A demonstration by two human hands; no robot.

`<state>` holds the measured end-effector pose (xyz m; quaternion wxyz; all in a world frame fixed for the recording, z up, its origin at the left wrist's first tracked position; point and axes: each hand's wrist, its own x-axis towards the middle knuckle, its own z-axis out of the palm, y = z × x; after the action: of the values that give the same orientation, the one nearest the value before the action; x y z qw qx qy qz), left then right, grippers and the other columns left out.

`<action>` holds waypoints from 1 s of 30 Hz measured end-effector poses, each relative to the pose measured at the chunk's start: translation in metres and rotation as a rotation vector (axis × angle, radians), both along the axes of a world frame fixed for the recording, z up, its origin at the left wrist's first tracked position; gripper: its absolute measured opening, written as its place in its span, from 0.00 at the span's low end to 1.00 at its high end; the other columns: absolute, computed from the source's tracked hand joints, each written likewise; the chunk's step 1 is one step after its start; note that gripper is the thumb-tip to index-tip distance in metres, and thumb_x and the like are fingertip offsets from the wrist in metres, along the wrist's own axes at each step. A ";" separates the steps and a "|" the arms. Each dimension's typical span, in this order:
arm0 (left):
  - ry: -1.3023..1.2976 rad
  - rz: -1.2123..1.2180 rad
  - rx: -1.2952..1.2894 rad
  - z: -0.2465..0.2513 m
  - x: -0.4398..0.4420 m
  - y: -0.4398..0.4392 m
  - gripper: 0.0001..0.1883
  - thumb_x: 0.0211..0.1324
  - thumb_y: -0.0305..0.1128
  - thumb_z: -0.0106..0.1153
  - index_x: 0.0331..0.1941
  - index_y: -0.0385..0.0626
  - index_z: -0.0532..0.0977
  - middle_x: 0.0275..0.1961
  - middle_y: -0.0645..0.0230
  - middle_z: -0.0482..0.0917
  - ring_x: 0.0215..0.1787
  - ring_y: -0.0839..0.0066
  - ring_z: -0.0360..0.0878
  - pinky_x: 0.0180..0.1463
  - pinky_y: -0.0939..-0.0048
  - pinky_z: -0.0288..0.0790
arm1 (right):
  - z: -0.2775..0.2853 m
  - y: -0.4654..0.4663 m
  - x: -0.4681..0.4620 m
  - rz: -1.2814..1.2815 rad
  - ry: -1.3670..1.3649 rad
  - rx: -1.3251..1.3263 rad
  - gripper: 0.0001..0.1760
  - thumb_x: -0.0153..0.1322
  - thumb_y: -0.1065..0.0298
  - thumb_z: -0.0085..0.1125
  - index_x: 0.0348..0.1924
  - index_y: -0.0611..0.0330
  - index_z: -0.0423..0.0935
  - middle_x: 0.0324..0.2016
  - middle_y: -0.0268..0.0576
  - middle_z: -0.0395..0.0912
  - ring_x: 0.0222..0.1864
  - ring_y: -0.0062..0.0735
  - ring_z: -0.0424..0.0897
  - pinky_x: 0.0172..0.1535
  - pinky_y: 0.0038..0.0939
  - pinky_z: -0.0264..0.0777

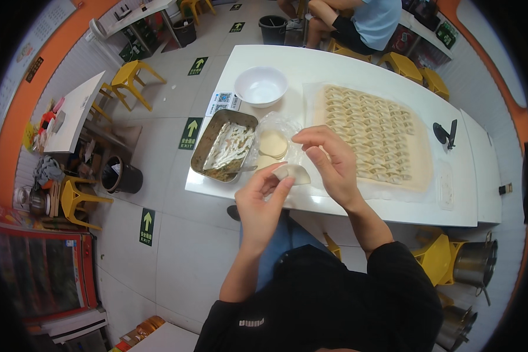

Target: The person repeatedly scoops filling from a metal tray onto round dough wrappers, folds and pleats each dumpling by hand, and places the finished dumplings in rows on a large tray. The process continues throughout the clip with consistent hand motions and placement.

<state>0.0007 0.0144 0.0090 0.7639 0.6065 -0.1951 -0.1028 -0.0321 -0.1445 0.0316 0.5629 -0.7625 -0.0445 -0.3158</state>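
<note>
My left hand [264,193] pinches a folded, half-moon dumpling [292,174] between thumb and fingers, above the near edge of the white table [295,61]. My right hand [328,163] is just to the right of it, fingers curled and apart, holding nothing. Behind the hands, round dough wrappers [273,144] lie stacked on clear plastic. To their left is a metal tray [198,154] with remains of minced filling [224,170] and a metal utensil [246,169] in it. On the right, many shaped dumplings [365,132] lie in rows on a floured sheet [422,176].
A white bowl [261,86] stands behind the metal tray, beside printed cards [223,102]. A black stand [444,133] and a clear plastic container [445,185] are at the right. Beyond the table's far edge sits a person [376,22] near yellow stools [400,66].
</note>
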 end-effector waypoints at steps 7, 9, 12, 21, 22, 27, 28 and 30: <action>0.058 -0.004 -0.119 -0.003 -0.001 -0.013 0.16 0.61 0.20 0.61 0.53 0.31 0.75 0.41 0.63 0.82 0.41 0.80 0.81 0.47 0.80 0.75 | -0.015 0.002 -0.011 -0.063 -0.030 -0.158 0.05 0.68 0.77 0.62 0.36 0.65 0.82 0.38 0.44 0.81 0.38 0.30 0.78 0.41 0.27 0.71; 0.086 -0.039 -0.054 -0.002 -0.003 -0.014 0.16 0.61 0.20 0.61 0.53 0.31 0.75 0.43 0.61 0.82 0.42 0.79 0.82 0.48 0.79 0.75 | -0.017 -0.001 -0.013 -0.095 -0.089 -0.163 0.05 0.66 0.79 0.63 0.35 0.65 0.82 0.37 0.44 0.81 0.37 0.29 0.78 0.39 0.27 0.71; 0.081 -0.071 -0.077 -0.004 -0.007 -0.021 0.16 0.61 0.19 0.61 0.53 0.31 0.74 0.45 0.60 0.83 0.44 0.76 0.83 0.50 0.78 0.76 | -0.018 -0.007 -0.021 -0.113 -0.045 -0.129 0.05 0.66 0.79 0.63 0.35 0.66 0.82 0.38 0.44 0.81 0.36 0.28 0.79 0.37 0.25 0.72; 0.031 -0.111 -0.106 -0.011 -0.024 -0.057 0.15 0.61 0.19 0.59 0.52 0.30 0.73 0.50 0.53 0.81 0.47 0.69 0.83 0.53 0.69 0.80 | -0.025 -0.037 -0.055 -0.200 -0.013 -0.116 0.11 0.65 0.81 0.65 0.41 0.67 0.82 0.33 0.44 0.83 0.33 0.29 0.80 0.36 0.25 0.74; 0.022 -0.116 -0.112 -0.011 -0.027 -0.060 0.15 0.61 0.18 0.59 0.52 0.30 0.73 0.50 0.53 0.81 0.48 0.69 0.83 0.53 0.69 0.80 | -0.024 -0.040 -0.059 -0.216 -0.005 -0.104 0.12 0.65 0.81 0.65 0.41 0.67 0.82 0.34 0.45 0.83 0.33 0.30 0.81 0.36 0.25 0.74; -0.051 -0.153 -0.116 -0.012 -0.037 -0.075 0.15 0.60 0.16 0.59 0.51 0.32 0.73 0.52 0.51 0.80 0.51 0.69 0.82 0.54 0.69 0.79 | -0.020 -0.052 -0.076 -0.249 -0.072 -0.070 0.12 0.64 0.80 0.67 0.40 0.66 0.82 0.36 0.46 0.84 0.35 0.32 0.82 0.38 0.26 0.77; -0.048 -0.168 -0.112 -0.013 -0.039 -0.078 0.15 0.60 0.16 0.59 0.51 0.32 0.73 0.53 0.51 0.80 0.51 0.69 0.81 0.54 0.69 0.79 | -0.020 -0.057 -0.078 -0.257 -0.097 -0.130 0.12 0.64 0.80 0.67 0.41 0.66 0.82 0.37 0.46 0.84 0.36 0.33 0.83 0.38 0.27 0.77; -0.043 -0.212 -0.117 -0.013 -0.042 -0.084 0.15 0.60 0.15 0.58 0.51 0.32 0.73 0.53 0.51 0.80 0.52 0.69 0.81 0.55 0.69 0.79 | -0.021 -0.066 -0.082 -0.277 -0.166 -0.251 0.12 0.64 0.81 0.67 0.41 0.66 0.82 0.38 0.47 0.84 0.37 0.34 0.83 0.39 0.27 0.78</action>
<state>-0.0413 -0.0691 -0.0036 0.7783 0.5390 -0.2801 -0.1587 -0.1145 -0.2105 0.0105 0.4089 -0.7969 -0.0247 -0.4439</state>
